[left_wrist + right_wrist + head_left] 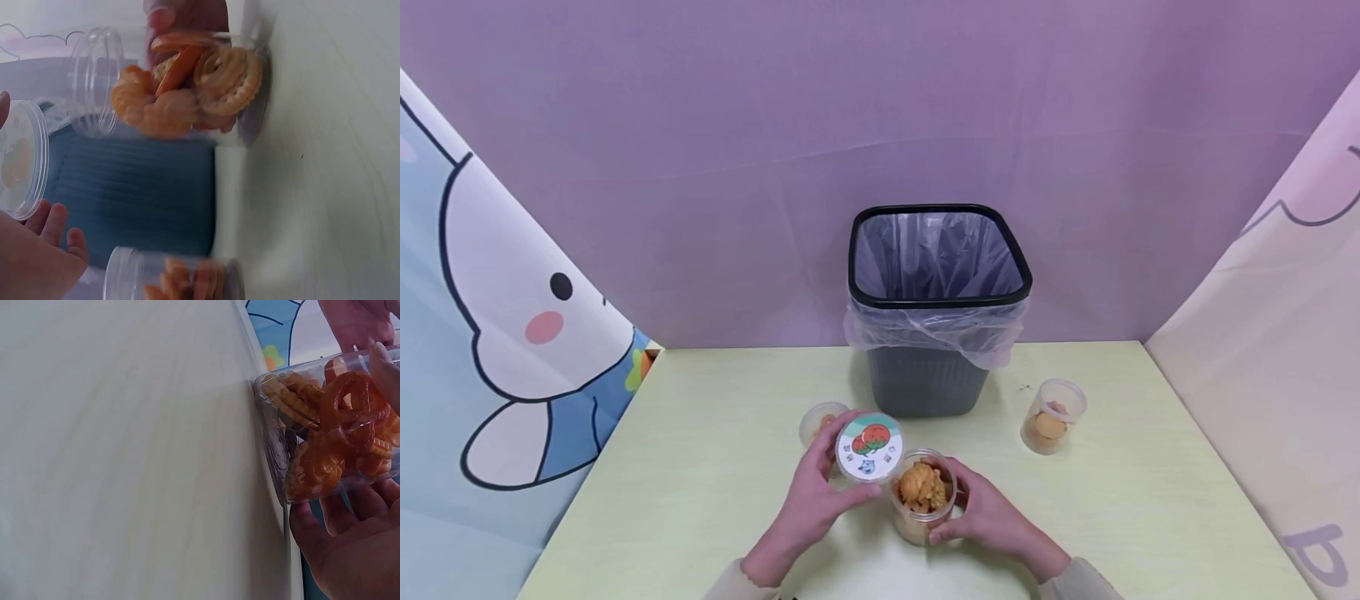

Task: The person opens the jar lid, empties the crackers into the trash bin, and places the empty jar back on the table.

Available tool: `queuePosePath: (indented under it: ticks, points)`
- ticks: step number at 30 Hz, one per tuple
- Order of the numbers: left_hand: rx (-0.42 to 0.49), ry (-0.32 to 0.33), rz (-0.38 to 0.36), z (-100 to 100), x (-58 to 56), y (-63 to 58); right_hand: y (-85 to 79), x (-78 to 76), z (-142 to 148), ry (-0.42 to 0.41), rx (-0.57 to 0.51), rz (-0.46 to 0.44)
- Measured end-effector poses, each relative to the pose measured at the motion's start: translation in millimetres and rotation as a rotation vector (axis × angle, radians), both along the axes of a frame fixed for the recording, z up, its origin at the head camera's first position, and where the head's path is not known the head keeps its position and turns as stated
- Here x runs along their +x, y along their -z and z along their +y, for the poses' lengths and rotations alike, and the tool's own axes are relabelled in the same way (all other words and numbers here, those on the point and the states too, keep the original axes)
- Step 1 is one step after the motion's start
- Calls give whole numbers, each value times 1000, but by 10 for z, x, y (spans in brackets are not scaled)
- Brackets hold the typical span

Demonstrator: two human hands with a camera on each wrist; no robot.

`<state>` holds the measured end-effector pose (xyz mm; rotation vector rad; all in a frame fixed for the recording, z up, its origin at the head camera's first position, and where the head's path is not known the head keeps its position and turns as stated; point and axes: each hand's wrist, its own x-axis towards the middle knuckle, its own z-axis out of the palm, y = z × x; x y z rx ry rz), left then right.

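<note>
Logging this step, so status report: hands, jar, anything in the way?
Left hand holds printed lid. Right hand grips open snack jar. Nothing seen between lid and jar.

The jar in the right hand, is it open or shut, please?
The jar is open: snacks show through its uncovered mouth, while the left hand holds the lid apart.

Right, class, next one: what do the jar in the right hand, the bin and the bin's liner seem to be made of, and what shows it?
Jar: clear, glossy, probably plastic, though glass is possible; the biscuits show through its wall.
Bin: likely moulded plastic, fairly matte; its grey side is ribbed.
Liner: apparently thin plastic film; it is see-through and wrinkled.
</note>
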<state>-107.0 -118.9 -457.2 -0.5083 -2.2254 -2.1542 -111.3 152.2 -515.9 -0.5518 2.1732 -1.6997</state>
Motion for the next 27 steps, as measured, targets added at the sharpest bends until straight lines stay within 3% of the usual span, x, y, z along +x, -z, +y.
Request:
queuePosePath:
  ticks: [14,20,27]
  points:
    - [32,-163,25,-348,123,-64,11,-11,0,5,4,-3]
    - [44,-250,61,-567,97,-101,9,-3,2,1,6,8]
    - [26,-393,-12,-875,20,-166,16,1,6,1,-4,6]
